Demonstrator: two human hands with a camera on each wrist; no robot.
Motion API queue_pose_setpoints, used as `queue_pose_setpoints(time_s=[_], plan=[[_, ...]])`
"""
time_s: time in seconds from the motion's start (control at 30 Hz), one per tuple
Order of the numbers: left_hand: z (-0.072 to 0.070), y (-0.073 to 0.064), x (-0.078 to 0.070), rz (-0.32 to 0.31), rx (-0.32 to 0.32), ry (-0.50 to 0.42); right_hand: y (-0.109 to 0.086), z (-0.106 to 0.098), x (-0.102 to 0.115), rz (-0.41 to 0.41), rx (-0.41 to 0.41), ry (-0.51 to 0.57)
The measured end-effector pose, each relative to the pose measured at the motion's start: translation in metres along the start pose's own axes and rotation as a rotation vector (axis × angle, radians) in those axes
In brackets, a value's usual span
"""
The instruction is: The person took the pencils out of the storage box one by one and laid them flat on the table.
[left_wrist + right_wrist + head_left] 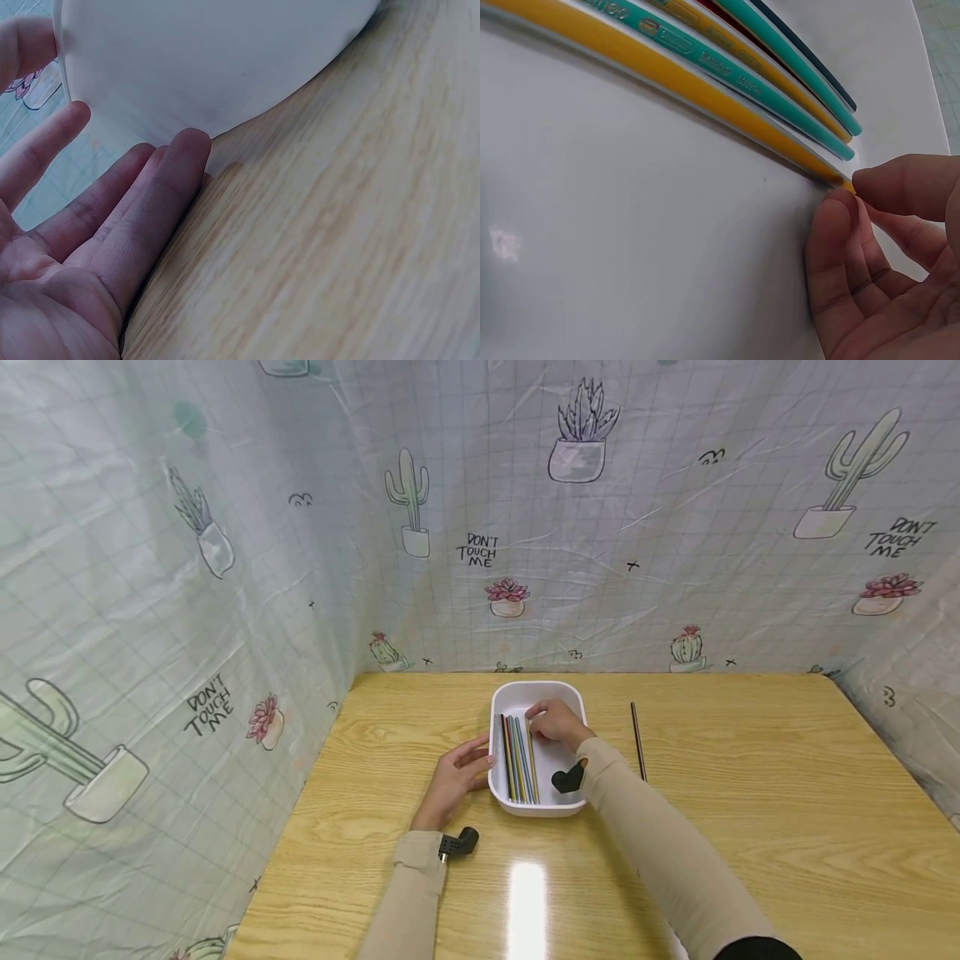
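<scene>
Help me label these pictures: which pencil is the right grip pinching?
The yellow pencil, rightmost in the head view's white tray; only its end is pinched.

I have before me one desk (765, 793), yellow-brown wood grain, glossy, a bright reflection (528, 910) on my side, bearing one white container (538, 810), round-cornered, upright, and one slender dark rod (637, 739), lying flat, apart, to the container's right.

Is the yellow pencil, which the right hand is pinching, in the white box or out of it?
In: the yellow pencil lies within the walls of the white box, beside the other pencils.
</scene>
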State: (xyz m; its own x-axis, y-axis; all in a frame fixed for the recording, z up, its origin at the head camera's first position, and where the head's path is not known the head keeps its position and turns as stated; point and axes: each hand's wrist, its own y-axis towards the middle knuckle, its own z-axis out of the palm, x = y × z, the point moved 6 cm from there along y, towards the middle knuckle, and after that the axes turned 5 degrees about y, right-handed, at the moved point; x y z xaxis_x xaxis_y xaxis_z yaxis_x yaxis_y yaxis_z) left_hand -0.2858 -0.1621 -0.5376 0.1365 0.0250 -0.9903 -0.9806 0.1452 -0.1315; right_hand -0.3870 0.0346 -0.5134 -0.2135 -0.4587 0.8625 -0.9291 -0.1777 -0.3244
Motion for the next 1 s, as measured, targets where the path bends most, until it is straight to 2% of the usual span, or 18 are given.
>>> queue_pose_setpoints(time_s=[0.23, 0.53, 1.0], plan=[[0.0006, -0.0019, -0.0009, 0.003, -0.009, 0.012, -0.0015, 0.0004, 0.0000, -0.023, 0.002, 0.024], [0.0003, -0.0021, -0.0010, 0.015, 0.011, 0.011, 0.0001, 0.0029, 0.0003, -0.046, 0.046, 0.121], [0.0005, -0.0004, -0.0010, 0.015, 0.008, 0.021, -0.0038, 0.0041, 0.0041, -0.032, 0.088, 0.213]])
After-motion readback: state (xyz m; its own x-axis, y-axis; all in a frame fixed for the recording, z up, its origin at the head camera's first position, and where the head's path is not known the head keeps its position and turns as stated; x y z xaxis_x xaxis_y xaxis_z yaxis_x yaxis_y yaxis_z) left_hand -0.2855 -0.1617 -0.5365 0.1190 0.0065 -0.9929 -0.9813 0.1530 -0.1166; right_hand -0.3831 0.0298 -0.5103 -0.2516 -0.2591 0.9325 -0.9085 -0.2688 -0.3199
